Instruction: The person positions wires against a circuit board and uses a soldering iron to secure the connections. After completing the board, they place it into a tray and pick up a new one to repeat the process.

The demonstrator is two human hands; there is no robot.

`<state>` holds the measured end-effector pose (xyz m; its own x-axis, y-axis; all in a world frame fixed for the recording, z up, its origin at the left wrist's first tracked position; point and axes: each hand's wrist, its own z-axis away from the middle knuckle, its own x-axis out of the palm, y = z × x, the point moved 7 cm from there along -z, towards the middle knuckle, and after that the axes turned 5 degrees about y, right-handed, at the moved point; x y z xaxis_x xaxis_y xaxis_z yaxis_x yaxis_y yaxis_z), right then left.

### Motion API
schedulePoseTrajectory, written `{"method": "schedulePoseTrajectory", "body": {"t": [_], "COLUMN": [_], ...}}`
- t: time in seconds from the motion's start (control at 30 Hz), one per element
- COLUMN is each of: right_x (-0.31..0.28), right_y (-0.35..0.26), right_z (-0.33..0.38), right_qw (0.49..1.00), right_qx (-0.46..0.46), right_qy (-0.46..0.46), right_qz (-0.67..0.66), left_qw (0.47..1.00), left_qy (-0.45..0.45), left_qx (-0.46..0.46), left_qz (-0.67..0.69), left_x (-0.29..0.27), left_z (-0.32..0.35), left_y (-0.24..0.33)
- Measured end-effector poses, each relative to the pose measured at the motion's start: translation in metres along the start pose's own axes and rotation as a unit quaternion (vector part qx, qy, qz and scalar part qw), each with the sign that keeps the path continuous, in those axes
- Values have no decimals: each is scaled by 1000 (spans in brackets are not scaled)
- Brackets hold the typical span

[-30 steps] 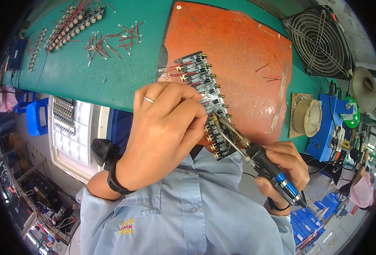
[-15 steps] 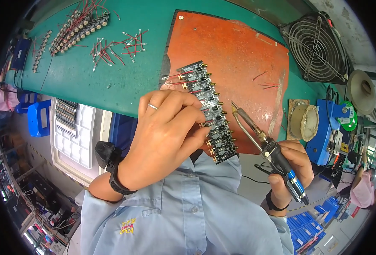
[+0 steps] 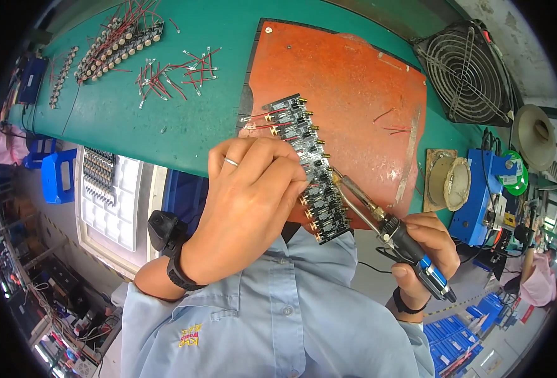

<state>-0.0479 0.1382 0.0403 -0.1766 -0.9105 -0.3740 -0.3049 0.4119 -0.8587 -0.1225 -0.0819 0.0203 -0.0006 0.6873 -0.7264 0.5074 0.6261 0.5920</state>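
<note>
Pinching one long strip of small black circuit boards (image 3: 303, 167) over the single orange mat (image 3: 354, 94), the left hand (image 3: 253, 201) steadies it while the right hand (image 3: 426, 246) grips one soldering iron (image 3: 385, 227), tip touching the strip's right edge.

The left hand (image 3: 247, 208) covers part of the strip of circuit boards (image 3: 306, 165), hiding its fingertips and whatever they pinch. The soldering iron (image 3: 385, 227) tip contact is too small to judge. Black rim crops the counter (image 3: 133, 126).
</note>
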Motion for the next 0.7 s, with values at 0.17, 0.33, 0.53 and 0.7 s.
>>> {"method": "schedulePoseTrajectory", "body": {"t": [0.17, 0.33, 0.53, 0.7], "right_x": [-4, -8, -6, -7], "right_y": [3, 8, 10, 9], "right_z": [3, 6, 6, 7], "right_qw": [1000, 999, 999, 999], "right_qx": [4, 24, 25, 22], "right_qy": [18, 34, 25, 27], "right_qz": [-10, -17, -31, -27], "left_qw": [1000, 992, 999, 1000], "left_qy": [7, 59, 18, 28], "left_qx": [1, -53, -13, -4], "left_qz": [29, 94, -35, 7], "left_x": [-4, -13, -13, -21], "left_z": [1, 14, 12, 14], "left_y": [-3, -17, -7, -10]}}
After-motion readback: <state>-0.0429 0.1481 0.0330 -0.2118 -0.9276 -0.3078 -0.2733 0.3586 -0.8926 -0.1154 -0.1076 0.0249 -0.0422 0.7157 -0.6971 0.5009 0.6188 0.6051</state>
